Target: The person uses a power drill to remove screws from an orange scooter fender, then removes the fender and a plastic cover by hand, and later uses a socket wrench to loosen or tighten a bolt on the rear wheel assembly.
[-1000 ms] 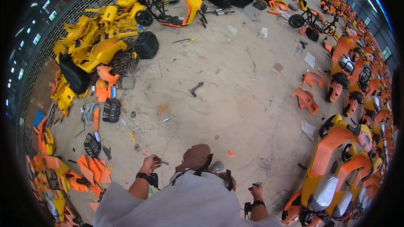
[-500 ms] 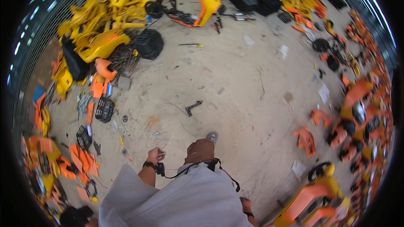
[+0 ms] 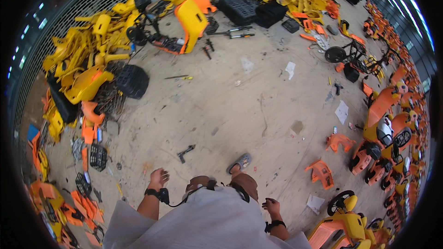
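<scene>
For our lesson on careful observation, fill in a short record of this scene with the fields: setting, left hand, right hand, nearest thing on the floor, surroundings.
setting: concrete floor seen from above, littered with scraps
left hand: left hand loosely curled, empty, a black wrist strap behind it
right hand: right hand at the person's side, fingers bent, empty, with a black wrist strap
nearest thing on the floor: small dark tool lying ahead of the left hand, untouched
surroundings: yellow plastic parts piled on the left, orange ride-on vehicles lined up on the right, a grey sandal on the forward foot
</scene>
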Tool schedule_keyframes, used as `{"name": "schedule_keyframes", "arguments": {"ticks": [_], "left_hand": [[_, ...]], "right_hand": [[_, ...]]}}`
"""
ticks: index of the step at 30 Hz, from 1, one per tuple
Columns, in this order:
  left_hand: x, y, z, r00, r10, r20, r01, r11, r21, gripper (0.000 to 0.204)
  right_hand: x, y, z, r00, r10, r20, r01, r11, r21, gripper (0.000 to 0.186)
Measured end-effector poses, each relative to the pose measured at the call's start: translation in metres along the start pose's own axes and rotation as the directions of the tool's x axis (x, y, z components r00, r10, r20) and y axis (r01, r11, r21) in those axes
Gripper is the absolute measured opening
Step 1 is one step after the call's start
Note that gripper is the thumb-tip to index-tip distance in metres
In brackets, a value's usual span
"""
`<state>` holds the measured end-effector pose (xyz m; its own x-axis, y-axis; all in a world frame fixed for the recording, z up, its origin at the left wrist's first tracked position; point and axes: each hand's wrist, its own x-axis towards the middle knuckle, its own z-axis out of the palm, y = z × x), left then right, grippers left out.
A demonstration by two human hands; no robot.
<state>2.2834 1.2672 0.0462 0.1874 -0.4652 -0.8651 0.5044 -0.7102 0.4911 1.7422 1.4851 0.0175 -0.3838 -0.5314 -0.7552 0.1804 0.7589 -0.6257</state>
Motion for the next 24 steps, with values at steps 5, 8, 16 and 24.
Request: {"name": "schedule_keyframes", "arguments": {"ticks": [5,8,16,24], "left_hand": [[0.049,-0.021,0.002,0.980,-0.180,-0.080,0.180,0.984,-0.005,0.011],[0.066,-0.010,0.038,0.934,-0.264,0.240,0.294,0.951,-0.099,0.009],[0.063,0.057,0.288,0.995,-0.100,0.022,0.090,0.961,0.260,0.030],[0.169,0.108,0.454,0.969,-0.210,0.130,0.173,0.953,0.250,0.021]], "right_hand": [[0.060,-0.039,-0.032,0.980,0.144,-0.136,-0.137,0.989,0.055,0.024],[0.089,-0.063,-0.046,0.984,0.148,-0.098,-0.140,0.986,0.088,0.023],[0.159,-0.147,-0.085,0.985,0.079,-0.153,-0.072,0.996,0.048,0.026],[0.238,-0.240,-0.124,0.949,0.216,-0.230,-0.198,0.975,0.099,0.028]]}}
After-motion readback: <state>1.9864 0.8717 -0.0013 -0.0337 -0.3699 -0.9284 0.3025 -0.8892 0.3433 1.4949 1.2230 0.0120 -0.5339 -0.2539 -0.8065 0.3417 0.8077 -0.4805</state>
